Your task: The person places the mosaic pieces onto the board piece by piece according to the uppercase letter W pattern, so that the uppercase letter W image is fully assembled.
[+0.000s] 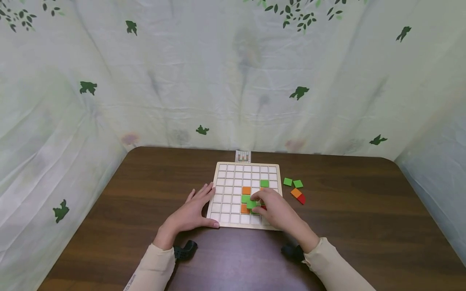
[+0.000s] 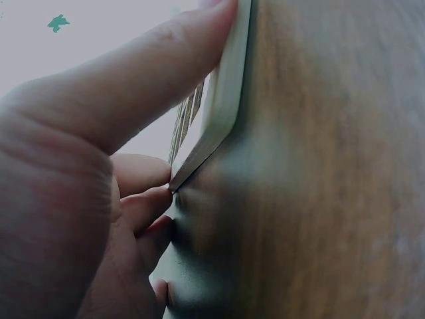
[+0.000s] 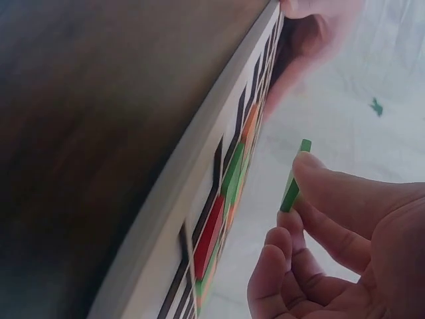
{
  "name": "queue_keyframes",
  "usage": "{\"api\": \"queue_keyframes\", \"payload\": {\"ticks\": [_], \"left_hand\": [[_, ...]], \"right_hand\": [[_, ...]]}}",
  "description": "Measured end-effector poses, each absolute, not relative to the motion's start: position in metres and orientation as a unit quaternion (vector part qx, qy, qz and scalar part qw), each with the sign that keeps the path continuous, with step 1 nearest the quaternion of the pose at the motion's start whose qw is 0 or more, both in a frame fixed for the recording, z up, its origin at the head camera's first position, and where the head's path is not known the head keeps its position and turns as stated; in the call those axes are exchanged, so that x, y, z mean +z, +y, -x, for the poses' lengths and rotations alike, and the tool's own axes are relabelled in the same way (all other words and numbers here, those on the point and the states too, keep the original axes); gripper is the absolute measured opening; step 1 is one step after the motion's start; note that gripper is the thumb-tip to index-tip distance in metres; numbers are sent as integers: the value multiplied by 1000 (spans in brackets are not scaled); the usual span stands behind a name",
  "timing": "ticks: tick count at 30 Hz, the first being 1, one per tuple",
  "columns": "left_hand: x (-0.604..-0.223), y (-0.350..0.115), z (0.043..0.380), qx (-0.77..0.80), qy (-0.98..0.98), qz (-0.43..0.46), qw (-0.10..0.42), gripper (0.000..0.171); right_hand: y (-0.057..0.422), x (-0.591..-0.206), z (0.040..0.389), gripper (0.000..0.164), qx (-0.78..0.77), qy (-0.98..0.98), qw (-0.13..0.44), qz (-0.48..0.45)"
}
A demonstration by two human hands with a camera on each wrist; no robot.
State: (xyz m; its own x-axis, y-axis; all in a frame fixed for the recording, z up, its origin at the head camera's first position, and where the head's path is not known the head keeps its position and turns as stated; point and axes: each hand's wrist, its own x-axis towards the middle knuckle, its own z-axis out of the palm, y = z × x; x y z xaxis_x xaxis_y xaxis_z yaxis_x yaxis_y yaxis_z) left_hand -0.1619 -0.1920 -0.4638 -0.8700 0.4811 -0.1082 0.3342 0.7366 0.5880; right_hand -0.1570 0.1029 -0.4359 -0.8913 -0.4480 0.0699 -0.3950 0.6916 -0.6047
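Observation:
A pale wooden grid board point(image 1: 226, 199) with white squares lies on the table. On its right half sit several coloured tiles, among them an upper green tile point(image 1: 264, 183), an orange tile point(image 1: 246, 190) and a red tile point(image 3: 209, 239) partly behind the fingers. My right hand point(image 1: 274, 206) pinches a loose green tile point(image 3: 290, 197) between thumb and fingertips, held just above the board. My left hand point(image 1: 191, 210) rests at the board's left side with fingers fairly straight and spread; its thumb point(image 2: 179, 53) touches the near left corner.
Right of the board lie two green tiles point(image 1: 288, 182), an orange tile point(image 1: 295, 192) and a red tile point(image 1: 301, 199). A small printed card point(image 1: 243, 156) sits behind the board. The brown table point(image 1: 164, 182) ends at a pale curtain point(image 1: 189, 81) with leaf prints.

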Motion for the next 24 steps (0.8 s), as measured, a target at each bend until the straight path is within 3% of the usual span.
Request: {"api": "queue_keyframes", "payload": {"ticks": [24], "left_hand": [[-464,-193,161,288,923,-223,123,115]], "right_hand": [[66,-439,166,23,-280,920,55,269]]}}
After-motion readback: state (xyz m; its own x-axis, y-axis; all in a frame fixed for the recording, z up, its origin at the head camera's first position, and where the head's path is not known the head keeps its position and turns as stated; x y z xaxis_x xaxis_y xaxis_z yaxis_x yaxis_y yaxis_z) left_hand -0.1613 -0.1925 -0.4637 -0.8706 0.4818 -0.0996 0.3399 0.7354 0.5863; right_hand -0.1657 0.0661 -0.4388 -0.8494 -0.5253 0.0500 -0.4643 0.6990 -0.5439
